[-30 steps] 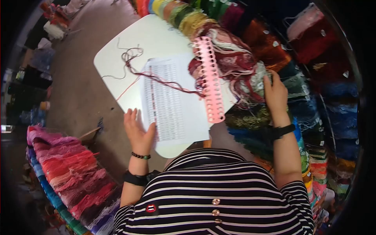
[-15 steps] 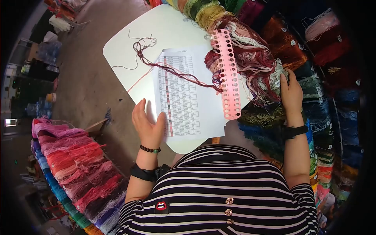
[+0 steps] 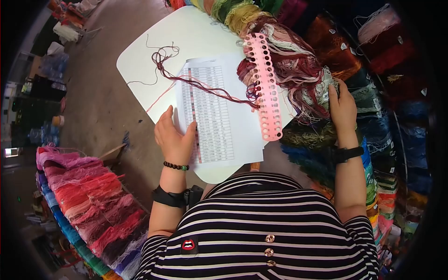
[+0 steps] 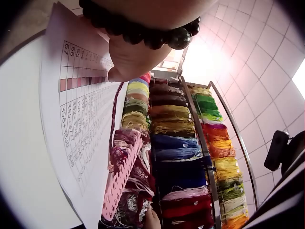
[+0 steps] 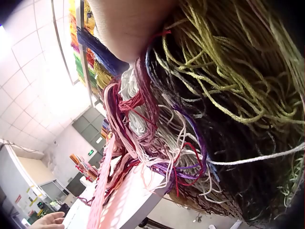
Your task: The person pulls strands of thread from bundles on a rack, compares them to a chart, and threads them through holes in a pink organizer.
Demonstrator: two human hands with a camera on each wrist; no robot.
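My left hand [image 3: 175, 135] is at the left edge of a printed chart sheet [image 3: 242, 135], fingers loosely extended and thumb over the paper's margin. A column of small colour swatches runs down the chart. Across it lie dark red thread strands [image 3: 219, 92], tied at one end to a pink thread organizer card [image 3: 267, 88] with rows of holes. Beyond the card is a heap of maroon, pink and white thread skeins [image 3: 303, 70]. My right hand [image 3: 344, 109] rests against the white skein [image 5: 135, 102] at the heap's right end, fingers loosely bent; its fingertips are partly hidden.
The white table [image 3: 144, 60] sits under the sheet and card. Racks of hanging threads [image 3: 373, 112] crowd the right side. Another rack of pink and red skeins [image 3: 88, 196] stands at lower left. Bare floor [image 3: 98, 93] lies left of the table.
My left hand has slid up along the sheet's left edge. My right hand stays at the white skein. The head view has shifted slightly.
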